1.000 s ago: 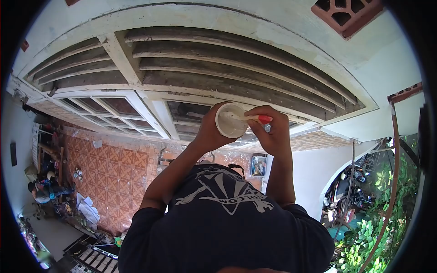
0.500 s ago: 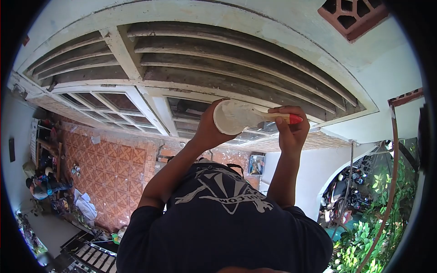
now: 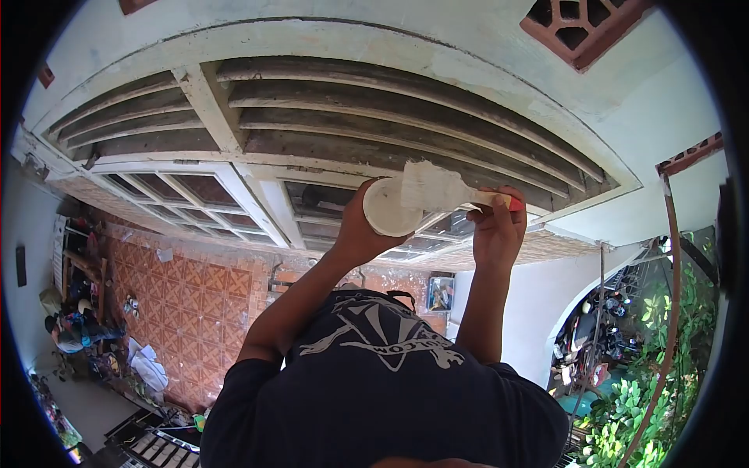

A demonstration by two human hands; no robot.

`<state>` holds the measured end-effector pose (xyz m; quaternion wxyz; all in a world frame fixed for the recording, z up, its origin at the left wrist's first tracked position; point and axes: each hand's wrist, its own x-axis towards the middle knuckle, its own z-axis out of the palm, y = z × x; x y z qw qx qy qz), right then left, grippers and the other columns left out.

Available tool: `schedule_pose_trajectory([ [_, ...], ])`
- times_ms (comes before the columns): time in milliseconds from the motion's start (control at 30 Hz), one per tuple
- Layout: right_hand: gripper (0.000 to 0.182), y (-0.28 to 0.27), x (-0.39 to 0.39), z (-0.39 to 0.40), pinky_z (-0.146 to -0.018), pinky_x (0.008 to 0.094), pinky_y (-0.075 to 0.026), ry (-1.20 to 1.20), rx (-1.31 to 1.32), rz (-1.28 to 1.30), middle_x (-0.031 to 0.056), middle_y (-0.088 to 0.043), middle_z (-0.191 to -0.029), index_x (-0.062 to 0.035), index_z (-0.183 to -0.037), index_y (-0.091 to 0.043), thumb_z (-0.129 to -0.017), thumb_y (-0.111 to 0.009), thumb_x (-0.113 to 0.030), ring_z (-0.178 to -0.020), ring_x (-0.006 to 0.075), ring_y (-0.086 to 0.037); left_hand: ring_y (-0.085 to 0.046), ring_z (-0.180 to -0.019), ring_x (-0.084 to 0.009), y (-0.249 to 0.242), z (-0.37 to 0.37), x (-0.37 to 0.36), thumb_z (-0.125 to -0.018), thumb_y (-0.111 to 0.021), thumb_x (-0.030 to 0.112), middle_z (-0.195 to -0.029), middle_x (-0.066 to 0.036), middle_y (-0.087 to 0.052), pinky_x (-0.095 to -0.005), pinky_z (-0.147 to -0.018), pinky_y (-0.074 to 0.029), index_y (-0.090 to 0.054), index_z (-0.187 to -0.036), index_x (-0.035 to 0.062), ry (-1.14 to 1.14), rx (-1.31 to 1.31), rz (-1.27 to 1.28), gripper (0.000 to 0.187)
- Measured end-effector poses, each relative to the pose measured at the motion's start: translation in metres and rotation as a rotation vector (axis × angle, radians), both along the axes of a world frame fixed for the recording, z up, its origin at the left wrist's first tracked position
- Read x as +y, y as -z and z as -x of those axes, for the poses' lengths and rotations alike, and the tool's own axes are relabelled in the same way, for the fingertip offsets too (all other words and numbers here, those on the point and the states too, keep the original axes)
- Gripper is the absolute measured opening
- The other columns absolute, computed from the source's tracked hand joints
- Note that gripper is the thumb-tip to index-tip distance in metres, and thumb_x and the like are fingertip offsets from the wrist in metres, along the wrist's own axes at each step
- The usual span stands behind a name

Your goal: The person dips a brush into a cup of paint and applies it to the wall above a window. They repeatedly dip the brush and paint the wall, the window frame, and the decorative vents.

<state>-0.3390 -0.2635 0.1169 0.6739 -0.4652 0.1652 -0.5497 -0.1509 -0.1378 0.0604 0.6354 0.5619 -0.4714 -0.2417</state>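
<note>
My left hand (image 3: 357, 226) is wrapped round a small white tub (image 3: 384, 212), its open mouth facing up toward me. A wide paintbrush (image 3: 437, 189), its head coated in off-white paint, is gripped by the handle in my right hand (image 3: 497, 226). The handle is pale with a red end. The brush head overlaps the tub's right rim in this view. Beyond both hands is a window frame (image 3: 269, 199) in worn white paint, with dusty louvre slats (image 3: 406, 109) above it.
Far below lies an orange patterned tile floor (image 3: 187, 296) with white cloth or paper (image 3: 147, 366) on it. A person (image 3: 74, 331) is at the left. A plastic box (image 3: 440, 293) stands on the floor near the white wall (image 3: 507, 296). Green plants (image 3: 624, 405) grow at right.
My right hand has lifted the brush up out of the tub, so its paint-covered head now shows above the rim. The tub stays in my left hand. The view has shifted slightly.
</note>
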Motion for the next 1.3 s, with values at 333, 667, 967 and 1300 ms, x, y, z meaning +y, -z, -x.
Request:
schedule_pose_trajectory([
  [333, 0.019, 0.003, 0.007, 0.011, -0.066, 0.0327, -0.058, 0.004, 0.03, 0.023, 0.0164, -0.066, -0.1, -0.0023, -0.108, -0.056, -0.091, -0.063, -0.007, -0.085, 0.0219, -0.066, -0.058, -0.112, -0.0249, 0.006, 0.01, -0.011, -0.058, -0.09, 0.011, -0.12, -0.014, -0.058, -0.0382, -0.098, -0.046, -0.044, -0.128, 0.0022, 0.014, -0.092, 0.09, 0.084],
  [667, 0.02, 0.002, 0.006, 0.02, -0.069, 0.034, -0.056, 0.021, 0.036, 0.115, 0.018, -0.068, -0.099, -0.0023, -0.108, -0.054, -0.09, -0.063, -0.004, -0.086, 0.0226, -0.067, -0.06, -0.11, -0.0249, 0.0, 0.016, -0.02, -0.06, -0.09, 0.012, -0.119, -0.015, -0.06, -0.0376, -0.095, -0.048, -0.046, -0.127, 0.0014, 0.051, -0.031, 0.007, 0.081],
  [967, 0.021, 0.003, 0.007, 0.027, -0.069, 0.033, -0.06, 0.093, -0.025, 0.116, 0.0191, -0.067, -0.1, -0.001, -0.109, -0.053, -0.09, -0.062, -0.003, -0.085, 0.0231, -0.068, -0.062, -0.109, -0.0265, -0.001, 0.017, -0.031, -0.059, -0.091, 0.017, -0.117, -0.016, -0.062, -0.0383, -0.094, -0.05, -0.046, -0.128, 0.0018, 0.028, -0.113, 0.019, 0.083],
  [1300, 0.018, 0.005, 0.002, 0.024, -0.072, 0.0331, -0.06, 0.054, 0.11, 0.291, 0.02, -0.068, -0.098, 0.0013, -0.104, -0.055, -0.087, -0.063, 0.003, -0.085, 0.0233, -0.069, -0.064, -0.106, -0.026, -0.002, 0.019, -0.033, -0.059, -0.092, 0.02, -0.115, -0.016, -0.063, -0.0374, -0.093, -0.051, -0.049, -0.125, 0.0018, 0.024, -0.069, 0.043, 0.081],
])
